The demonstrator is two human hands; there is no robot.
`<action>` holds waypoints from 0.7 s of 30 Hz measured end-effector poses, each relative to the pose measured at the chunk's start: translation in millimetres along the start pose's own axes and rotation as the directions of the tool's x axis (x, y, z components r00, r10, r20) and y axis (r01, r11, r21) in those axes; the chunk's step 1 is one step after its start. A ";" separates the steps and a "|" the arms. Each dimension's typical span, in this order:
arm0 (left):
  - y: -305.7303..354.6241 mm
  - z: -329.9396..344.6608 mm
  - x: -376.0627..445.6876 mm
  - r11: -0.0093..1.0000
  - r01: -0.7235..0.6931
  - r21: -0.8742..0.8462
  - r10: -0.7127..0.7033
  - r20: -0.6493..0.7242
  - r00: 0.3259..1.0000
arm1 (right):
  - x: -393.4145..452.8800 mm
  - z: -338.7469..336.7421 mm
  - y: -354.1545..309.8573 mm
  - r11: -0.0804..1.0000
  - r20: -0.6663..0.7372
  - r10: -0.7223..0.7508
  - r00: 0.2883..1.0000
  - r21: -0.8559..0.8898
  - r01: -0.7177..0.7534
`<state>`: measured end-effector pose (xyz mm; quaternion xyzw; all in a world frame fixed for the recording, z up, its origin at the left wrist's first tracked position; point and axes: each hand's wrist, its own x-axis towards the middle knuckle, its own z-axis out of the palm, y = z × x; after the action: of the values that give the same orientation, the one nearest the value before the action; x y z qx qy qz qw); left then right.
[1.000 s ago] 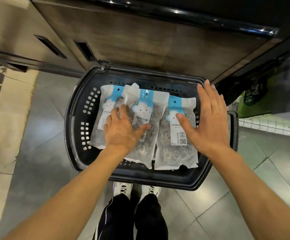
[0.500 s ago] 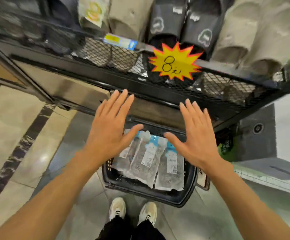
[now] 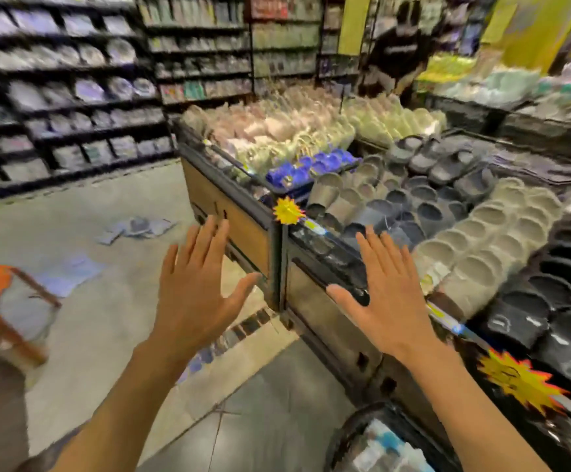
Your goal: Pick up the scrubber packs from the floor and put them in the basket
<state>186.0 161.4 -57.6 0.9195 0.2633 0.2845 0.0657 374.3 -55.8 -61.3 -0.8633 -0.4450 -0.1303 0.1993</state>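
Observation:
Both my hands are raised in front of me with fingers spread, holding nothing: my left hand (image 3: 197, 294) and my right hand (image 3: 384, 298). The black basket (image 3: 345, 434) sits at the bottom right of the view, partly cut off, with scrubber packs (image 3: 384, 449) in white and blue wrapping inside it. Further scrubber packs (image 3: 139, 228) lie scattered on the floor further off to the left, and one more pack (image 3: 68, 272) lies nearer. The picture is blurred by motion.
A display counter (image 3: 236, 226) of slippers (image 3: 447, 206) fills the right side, with yellow price stars on its edge. An orange-topped stool (image 3: 1, 308) stands at the left. Stocked shelves (image 3: 73, 97) line the back. A person stands far back right.
My view has swung up from the basket to the shop aisle. Both hands lifted off the packs in the basket and now hover open in the air.

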 end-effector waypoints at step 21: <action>-230.1 -97.5 9.4 0.871 0.466 0.159 -0.454 -0.109 0.885 | 228.4 130.5 -212.0 0.869 0.136 -0.466 0.874 0.258 0.423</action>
<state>35.4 359.7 -34.4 0.8223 0.5011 0.2667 0.0391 336.8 279.1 -36.7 -0.7180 -0.6612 -0.0378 0.2139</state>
